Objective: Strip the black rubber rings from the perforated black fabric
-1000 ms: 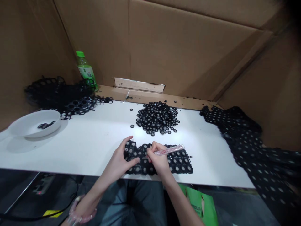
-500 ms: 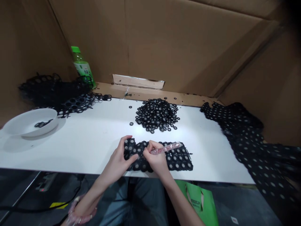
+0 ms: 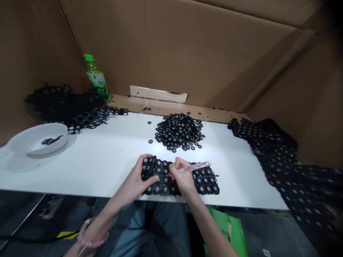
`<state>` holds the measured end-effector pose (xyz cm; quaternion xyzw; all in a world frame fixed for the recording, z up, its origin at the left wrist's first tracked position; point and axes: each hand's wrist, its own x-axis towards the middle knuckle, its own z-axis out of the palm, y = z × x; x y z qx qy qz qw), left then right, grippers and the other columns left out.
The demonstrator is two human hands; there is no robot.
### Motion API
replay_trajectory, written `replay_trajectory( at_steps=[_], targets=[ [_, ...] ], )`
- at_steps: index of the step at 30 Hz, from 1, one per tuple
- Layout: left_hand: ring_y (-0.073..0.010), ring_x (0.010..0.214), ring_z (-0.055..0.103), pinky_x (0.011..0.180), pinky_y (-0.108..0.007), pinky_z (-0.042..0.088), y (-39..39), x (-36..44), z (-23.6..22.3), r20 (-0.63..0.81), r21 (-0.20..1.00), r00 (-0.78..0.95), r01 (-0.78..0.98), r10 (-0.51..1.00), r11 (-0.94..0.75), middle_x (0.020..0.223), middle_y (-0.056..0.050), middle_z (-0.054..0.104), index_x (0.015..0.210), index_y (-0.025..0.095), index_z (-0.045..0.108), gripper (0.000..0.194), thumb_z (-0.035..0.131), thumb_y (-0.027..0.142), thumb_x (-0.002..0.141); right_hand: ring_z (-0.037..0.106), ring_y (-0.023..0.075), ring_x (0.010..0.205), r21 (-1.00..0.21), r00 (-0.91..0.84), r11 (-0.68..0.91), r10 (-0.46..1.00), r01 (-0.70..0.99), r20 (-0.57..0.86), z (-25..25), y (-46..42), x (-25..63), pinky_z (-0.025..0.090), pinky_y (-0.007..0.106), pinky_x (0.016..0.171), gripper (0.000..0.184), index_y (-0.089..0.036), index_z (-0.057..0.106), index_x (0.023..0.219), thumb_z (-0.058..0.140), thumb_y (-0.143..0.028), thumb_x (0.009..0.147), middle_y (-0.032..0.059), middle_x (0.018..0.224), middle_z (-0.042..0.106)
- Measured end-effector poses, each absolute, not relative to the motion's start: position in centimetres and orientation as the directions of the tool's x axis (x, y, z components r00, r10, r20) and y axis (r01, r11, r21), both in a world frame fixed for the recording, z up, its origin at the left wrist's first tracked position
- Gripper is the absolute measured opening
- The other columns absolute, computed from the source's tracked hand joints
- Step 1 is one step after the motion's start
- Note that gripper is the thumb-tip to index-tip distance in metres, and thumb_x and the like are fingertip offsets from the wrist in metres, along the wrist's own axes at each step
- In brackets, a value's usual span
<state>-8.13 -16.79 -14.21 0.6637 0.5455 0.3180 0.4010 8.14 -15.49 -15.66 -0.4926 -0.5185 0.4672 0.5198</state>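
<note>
Right hand [image 3: 183, 175]: grip closed around a slim pen-like tool [image 3: 197, 166], its tip end over the sheet.
Left hand [image 3: 136, 177]: grip spread wide, thumb resting on the sheet's left part.
Dotted black sheet [image 3: 205, 180]: lying on the white table [image 3: 112, 150], near its front edge, beneath both hands.
Black rings [image 3: 179, 129]: heaped beyond the sheet.
White bowl [image 3: 21, 141]: far left, dark pieces inside.
</note>
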Motion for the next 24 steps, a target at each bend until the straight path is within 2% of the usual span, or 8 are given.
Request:
replay_trajectory(
  at_steps=[2,4,7,9,12,19,21,24],
  targets=[
    [-0.0231,0.094,0.056,0.079,-0.035,0.044,-16.9,-8.6,-13.5,-0.043,0.771,0.223,0.627,0.974,-0.11,0.106,-0.006,0.056,0.12,0.025,0.033,0.05,0.054,0.035,0.075,0.033,0.0063,0.034,-0.998,0.063,0.024,0.998,-0.066,0.02,-15.7,-15.2,8.8,0.024,0.02,0.039,0.026,-0.022,0.028,0.051,0.049,-0.018,0.065,-0.0094,0.039,0.035],
    [-0.0246,0.089,0.057,0.076,-0.036,0.044,-17.1,-9.2,-12.7,-0.021,0.594,0.223,0.787,0.975,-0.167,0.1,-0.006,0.059,0.122,0.025,0.035,0.049,0.05,0.038,0.077,0.035,0.0066,0.034,-1.0,0.06,0.003,0.998,-0.025,0.002,-15.6,-15.2,9.2,0.025,0.02,0.039,0.026,-0.022,0.03,0.051,0.051,-0.017,0.065,-0.0093,0.038,0.037],
    [-0.0292,0.102,0.049,0.083,-0.041,0.039,-16.8,-9.7,-11.8,0.17,0.31,0.198,0.919,0.965,-0.243,0.109,-0.01,0.054,0.121,0.021,0.04,0.046,0.047,0.04,0.079,0.037,0.0072,0.033,-0.999,0.036,-0.006,0.999,0.05,-0.004,-15.4,-15.4,9.6,0.024,0.019,0.037,0.027,-0.022,0.031,0.05,0.052,-0.018,0.065,-0.0086,0.037,0.039],
    [-0.0291,0.109,0.044,0.086,-0.04,0.036,-16.2,-9.2,-11.6,0.235,0.232,0.258,0.921,0.937,-0.312,0.114,-0.012,0.051,0.117,0.017,0.043,0.045,0.047,0.041,0.079,0.038,0.0072,0.033,-0.998,0.029,0.003,1.0,0.058,0.005,-15.4,-15.5,9.8,0.025,0.02,0.037,0.028,-0.022,0.03,0.05,0.053,-0.019,0.066,-0.0085,0.037,0.039],
    [-0.0268,0.101,0.048,0.081,-0.036,0.038,-14.8,-7.8,-11.8,0.142,0.248,0.415,0.864,0.899,-0.438,0.107,-0.011,0.055,0.107,0.016,0.049,0.046,0.052,0.048,0.074,0.037,0.0072,0.034,-0.999,0.022,0.022,0.999,0.04,0.023,-15.5,-15.6,9.9,0.028,0.02,0.039,0.028,-0.022,0.031,0.049,0.053,-0.02,0.067,-0.0086,0.037,0.038],
    [-0.0257,0.066,0.056,0.066,-0.034,0.037,-13.2,-5.9,-11.0,-0.141,0.312,0.507,0.838,0.85,-0.448,0.065,-0.006,0.061,0.072,0.017,0.057,0.049,0.058,0.064,0.057,0.037,0.0074,0.036,-0.992,0.022,0.058,0.998,0.116,0.061,-15.6,-15.5,9.8,0.03,0.021,0.041,0.028,-0.021,0.032,0.048,0.052,-0.019,0.067,-0.0079,0.038,0.038],
    [-0.0262,0.066,0.056,0.059,-0.03,0.035,-13.1,-5.9,-10.7,-0.17,0.352,0.549,0.81,0.818,-0.47,0.064,-0.006,0.061,0.065,0.018,0.057,0.045,0.061,0.061,0.054,0.035,0.0073,0.036,-0.99,0.017,0.058,0.998,0.129,0.061,-15.5,-15.5,9.8,0.027,0.021,0.041,0.028,-0.021,0.031,0.048,0.052,-0.019,0.066,-0.008,0.037,0.037],
    [-0.0244,0.068,0.055,0.055,-0.027,0.032,-13.0,-6.0,-10.8,-0.134,0.43,0.539,0.787,0.831,-0.442,0.065,-0.004,0.06,0.065,0.019,0.058,0.032,0.065,0.048,0.055,0.032,0.0069,0.037,-0.983,0.006,0.075,0.997,0.168,0.077,-15.4,-15.5,9.9,0.024,0.021,0.04,0.028,-0.021,0.029,0.047,0.05,-0.018,0.065,-0.0082,0.037,0.034]
  ],
)
